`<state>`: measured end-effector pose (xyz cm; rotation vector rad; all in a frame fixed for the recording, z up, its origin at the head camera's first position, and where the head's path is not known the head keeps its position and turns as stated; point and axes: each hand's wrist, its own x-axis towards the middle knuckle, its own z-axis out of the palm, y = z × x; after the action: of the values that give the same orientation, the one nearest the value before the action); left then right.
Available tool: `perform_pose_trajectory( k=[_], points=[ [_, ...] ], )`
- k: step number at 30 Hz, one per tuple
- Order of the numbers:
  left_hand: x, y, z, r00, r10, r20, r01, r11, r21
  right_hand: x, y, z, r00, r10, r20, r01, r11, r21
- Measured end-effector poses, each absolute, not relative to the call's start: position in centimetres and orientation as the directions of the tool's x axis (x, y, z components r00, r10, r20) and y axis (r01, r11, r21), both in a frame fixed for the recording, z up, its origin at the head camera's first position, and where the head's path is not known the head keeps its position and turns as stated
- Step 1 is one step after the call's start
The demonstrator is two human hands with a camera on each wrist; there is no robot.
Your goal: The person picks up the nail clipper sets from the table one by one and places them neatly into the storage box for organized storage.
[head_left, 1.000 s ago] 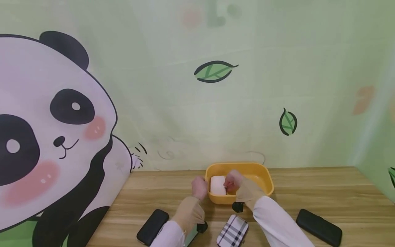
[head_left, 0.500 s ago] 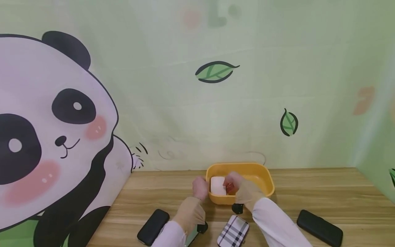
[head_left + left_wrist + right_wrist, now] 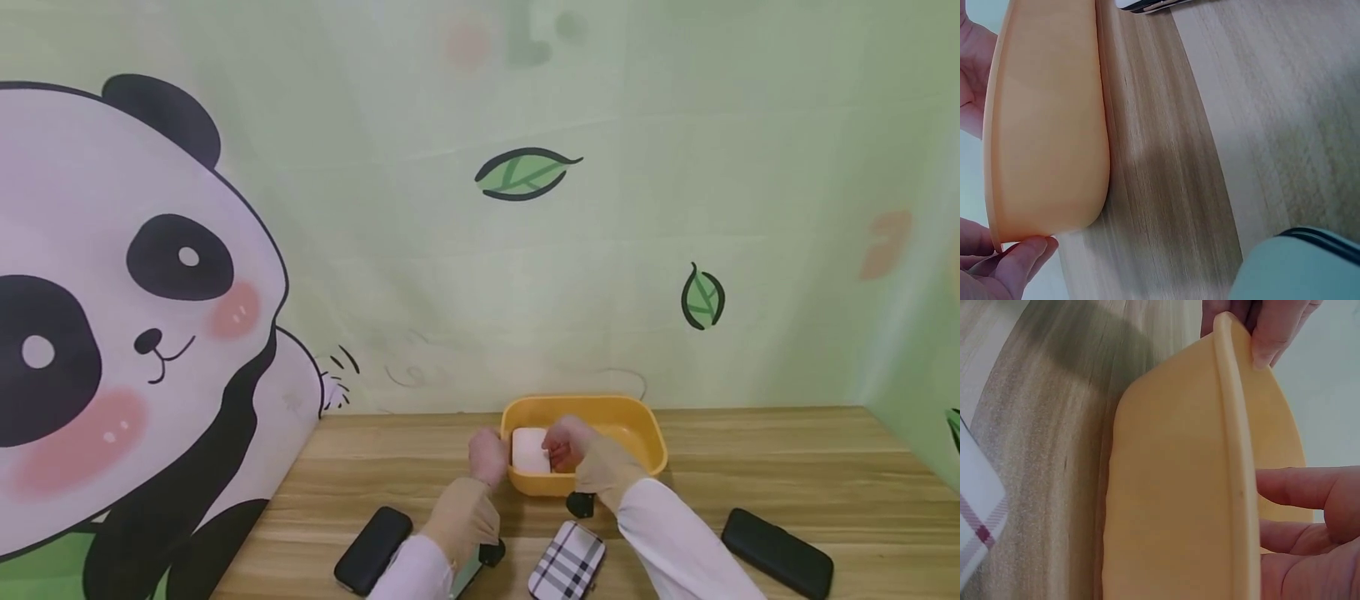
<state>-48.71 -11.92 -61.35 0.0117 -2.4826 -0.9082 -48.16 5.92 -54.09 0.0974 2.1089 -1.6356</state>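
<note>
left hand (image 3: pixel 487 457): fingers curled on yellow oval plastic tub (image 3: pixel 637 417) rim | right hand (image 3: pixel 568 443): inside tub, pinching white rectangular block (image 3: pixel 528 450) | plaid case (image 3: pixel 566 562), black cases (image 3: pixel 372 550) near, on wooden table (image 3: pixel 750 458)

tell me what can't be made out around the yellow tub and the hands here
- White case in the yellow tub: head view, partly hidden by the right hand; too small to identify.
- Right hand's grip: unclear; the tub wall blocks the wrist views.
- Left hand: fingers hidden at the tub's left rim.
- Black case: cut off by the bottom edge.
</note>
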Motion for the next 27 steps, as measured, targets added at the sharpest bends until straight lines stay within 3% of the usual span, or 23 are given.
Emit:
perform_pose_trajectory(
  k=[4, 7, 14, 20, 23, 27],
  points=[
    [-48.7, -12.0, -61.1, -0.895, -0.167, 0.414, 0.147, 0.765, 0.627, -50.3, 6.1, -55.4, -0.896, -0.142, -0.42, 0.349, 0.358, -0.866],
    [-48.8, -12.2, -61.2, -0.898, -0.167, 0.407, 0.132, 0.781, 0.611, -50.6, 6.8, -54.4, -0.905, -0.17, -0.39, 0.305, 0.38, -0.873],
    [-49.2, -12.8, -61.1, -0.902, -0.178, 0.394, 0.106, 0.792, 0.601, -41.0, 6.8, -41.9, -0.937, -0.099, -0.334, 0.257, 0.448, -0.856],
    [-48.7, -13.4, -60.3, -0.892, -0.175, 0.417, 0.121, 0.796, 0.593, -38.2, 7.9, -38.2, -0.942, -0.177, -0.286, 0.188, 0.429, -0.884],
    [-45.8, -13.0, -56.8, -0.907, -0.154, 0.391, 0.137, 0.772, 0.621, -37.9, 9.0, -38.0, -0.942, -0.219, -0.253, 0.147, 0.41, -0.9],
    [-38.0, -11.5, -47.5, -0.953, -0.126, 0.276, 0.083, 0.766, 0.637, -37.2, 10.4, -37.5, -0.941, -0.259, -0.217, 0.099, 0.401, -0.911]
  ],
)
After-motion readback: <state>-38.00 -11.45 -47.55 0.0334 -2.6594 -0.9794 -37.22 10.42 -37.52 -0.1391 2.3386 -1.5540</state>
